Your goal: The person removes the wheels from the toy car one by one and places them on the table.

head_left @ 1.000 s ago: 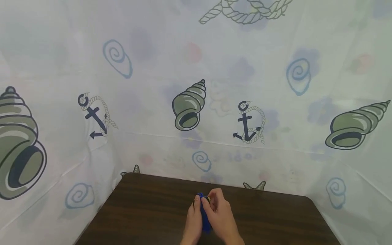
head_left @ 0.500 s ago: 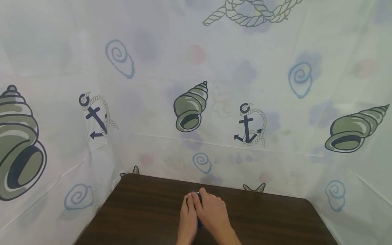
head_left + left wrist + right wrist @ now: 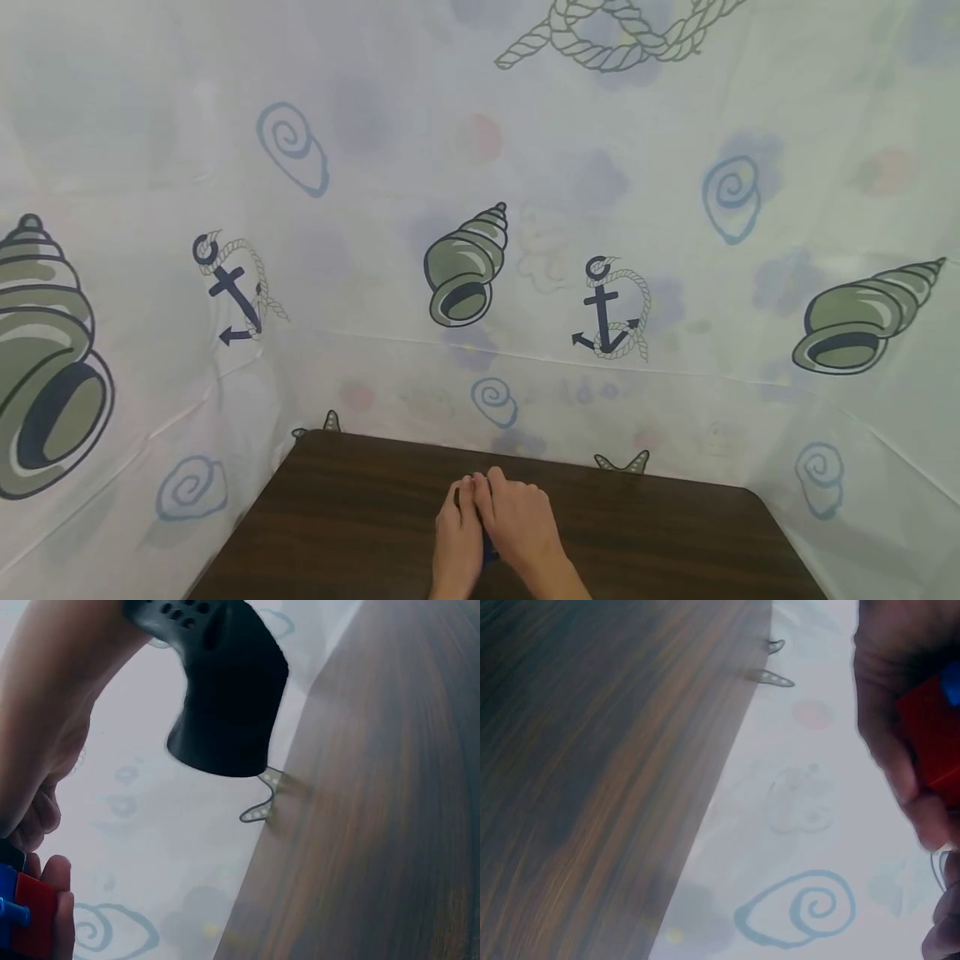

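Between the curled fingers (image 3: 64, 919), red-and-blue object (image 3: 36, 916), red side against them

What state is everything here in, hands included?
Red and blue object: held between both hands, mostly hidden in the head view.
Left hand: gripping the object.
Right hand: gripping it too, fingers bent.
Table: flat, in front of the cloth.
Patterned cloth: hung upright, creased.
Black piece: curved, beside an arm.
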{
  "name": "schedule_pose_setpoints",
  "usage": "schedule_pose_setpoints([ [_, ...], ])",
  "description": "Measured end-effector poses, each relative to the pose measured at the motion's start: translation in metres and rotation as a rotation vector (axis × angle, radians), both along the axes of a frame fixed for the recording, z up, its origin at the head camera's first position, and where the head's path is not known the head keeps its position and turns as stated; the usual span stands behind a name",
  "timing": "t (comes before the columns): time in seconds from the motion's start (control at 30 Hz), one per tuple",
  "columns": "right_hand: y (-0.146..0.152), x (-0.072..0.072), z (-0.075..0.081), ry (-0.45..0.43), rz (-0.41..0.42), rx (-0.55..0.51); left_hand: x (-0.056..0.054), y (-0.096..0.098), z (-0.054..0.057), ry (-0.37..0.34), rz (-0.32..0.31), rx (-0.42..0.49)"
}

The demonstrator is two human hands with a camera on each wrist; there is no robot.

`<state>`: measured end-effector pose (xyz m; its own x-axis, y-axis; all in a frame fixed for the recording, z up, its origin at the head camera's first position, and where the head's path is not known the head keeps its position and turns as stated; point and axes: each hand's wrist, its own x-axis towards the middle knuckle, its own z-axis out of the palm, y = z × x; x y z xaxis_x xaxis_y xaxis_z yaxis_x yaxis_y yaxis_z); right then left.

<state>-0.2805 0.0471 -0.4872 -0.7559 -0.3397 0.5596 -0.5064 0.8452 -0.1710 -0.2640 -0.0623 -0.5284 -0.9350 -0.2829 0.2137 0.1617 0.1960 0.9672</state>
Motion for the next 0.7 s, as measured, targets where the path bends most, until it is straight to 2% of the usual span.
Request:
schedule_pose_setpoints([
  [0.17,0.007,-0.007,-0.01,0.253,0.03,0.077,0.0,-0.002,-0.002,0.005,-0.084,-0.004],
  [0.3,0.011,-0.013,-0.017,0.365,0.053,0.076,-0.001,-0.004,-0.002,0.007,-0.134,-0.001],
  [0.43,0.014,-0.016,-0.023,0.419,0.088,0.037,-0.001,-0.006,-0.002,0.007,-0.152,-0.036],
  [0.57,0.014,-0.017,-0.027,0.418,0.124,-0.03,-0.003,-0.007,-0.003,0.026,-0.134,-0.078],
  [0.7,0.012,-0.019,-0.029,0.446,0.125,-0.089,-0.004,-0.008,-0.003,0.022,-0.142,-0.047],
])
